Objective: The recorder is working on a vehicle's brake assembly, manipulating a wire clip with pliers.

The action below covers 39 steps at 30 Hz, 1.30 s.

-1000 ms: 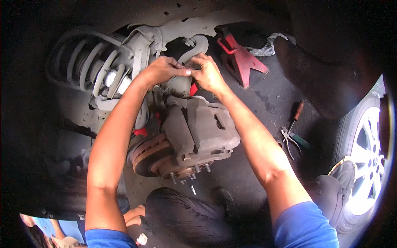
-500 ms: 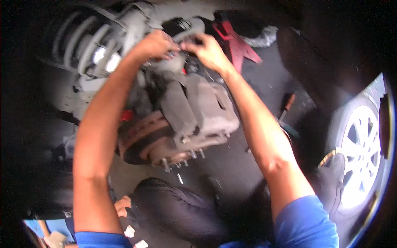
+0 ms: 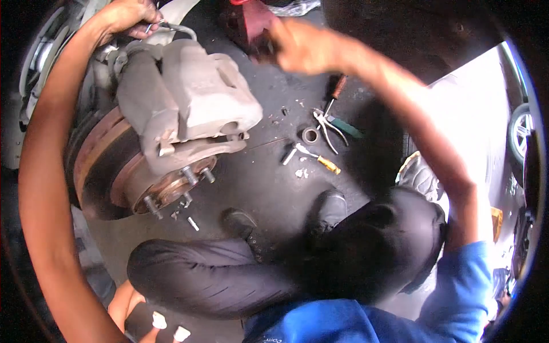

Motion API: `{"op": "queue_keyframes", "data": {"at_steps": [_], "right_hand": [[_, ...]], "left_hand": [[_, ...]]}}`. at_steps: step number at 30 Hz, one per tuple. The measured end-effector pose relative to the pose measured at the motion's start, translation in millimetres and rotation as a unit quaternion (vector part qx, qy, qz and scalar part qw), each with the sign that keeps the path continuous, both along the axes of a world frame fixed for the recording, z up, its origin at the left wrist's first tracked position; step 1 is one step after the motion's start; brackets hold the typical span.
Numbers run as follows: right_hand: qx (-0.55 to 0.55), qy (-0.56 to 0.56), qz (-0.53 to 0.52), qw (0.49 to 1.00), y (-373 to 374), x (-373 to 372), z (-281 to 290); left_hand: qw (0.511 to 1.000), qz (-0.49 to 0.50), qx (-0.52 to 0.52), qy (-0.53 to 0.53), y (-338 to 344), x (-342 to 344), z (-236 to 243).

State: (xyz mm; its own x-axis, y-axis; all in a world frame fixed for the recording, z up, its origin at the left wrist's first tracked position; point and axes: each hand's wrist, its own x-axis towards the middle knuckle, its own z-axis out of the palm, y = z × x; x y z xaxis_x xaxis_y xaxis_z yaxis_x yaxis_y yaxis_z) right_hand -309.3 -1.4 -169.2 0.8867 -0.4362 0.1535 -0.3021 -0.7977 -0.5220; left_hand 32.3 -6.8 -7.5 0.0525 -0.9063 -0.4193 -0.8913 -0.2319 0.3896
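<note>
My left hand [image 3: 134, 20], at the upper left, pinches a small thin metal piece [image 3: 153, 26] beside a curved metal part above the grey brake caliper [image 3: 206, 91]. The caliper sits over a rusty brake disc [image 3: 100, 171] with protruding studs. A coil spring [image 3: 37, 63] shows at the left edge, partly behind my left arm. My right hand [image 3: 303, 46] is raised to the right of the caliper, in front of a red jack stand [image 3: 254, 17]. Its curled fingers are smeared by motion, so what they hold cannot be made out.
Pliers [image 3: 331, 131], an orange-handled screwdriver [image 3: 339, 86], a metal ring [image 3: 310, 135] and a yellow-handled tool [image 3: 329, 164] lie on the dark floor. My bent legs [image 3: 206, 268] fill the lower middle. Another person's bare limb [image 3: 120, 308] shows at lower left; a car wheel [image 3: 520, 128] at far right.
The view has shifted, putting the brake assembly higher and further left. My right hand has pulled away from my left hand toward the right; my left hand stays at the part above the caliper.
</note>
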Motion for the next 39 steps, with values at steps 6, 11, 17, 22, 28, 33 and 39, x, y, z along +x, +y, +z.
{"op": "queue_keyframes", "data": {"at_steps": [6, 11, 17, 22, 28, 33, 39], "right_hand": [[0.12, 0.282, -0.202, 0.93, 101, -88, -157], [0.055, 0.282, -0.312, 0.906, 152, -119, -228], [0.011, 0.235, -0.369, 0.899, 165, -101, -258], [-0.03, 0.231, -0.36, 0.903, 155, -97, -241], [0.566, -0.103, -0.311, 0.757, 113, -90, -137], [0.119, -0.077, -0.191, 0.971, 71, -45, -7], [-0.199, -0.025, -0.099, 0.975, -5, 42, 88]], "left_hand": [[0.997, -0.041, -0.015, -0.056, 4, -6, 0], [0.996, -0.019, -0.041, -0.071, 18, -22, 6], [0.996, -0.02, -0.005, -0.092, 22, -30, 17], [0.996, -0.027, 0.0, -0.087, 19, -29, 17], [0.997, 0.013, 0.007, -0.072, 21, -31, 15], [0.997, -0.014, 0.014, -0.077, 21, -30, 17], [0.996, -0.024, 0.023, -0.085, 21, -30, 17]]}}
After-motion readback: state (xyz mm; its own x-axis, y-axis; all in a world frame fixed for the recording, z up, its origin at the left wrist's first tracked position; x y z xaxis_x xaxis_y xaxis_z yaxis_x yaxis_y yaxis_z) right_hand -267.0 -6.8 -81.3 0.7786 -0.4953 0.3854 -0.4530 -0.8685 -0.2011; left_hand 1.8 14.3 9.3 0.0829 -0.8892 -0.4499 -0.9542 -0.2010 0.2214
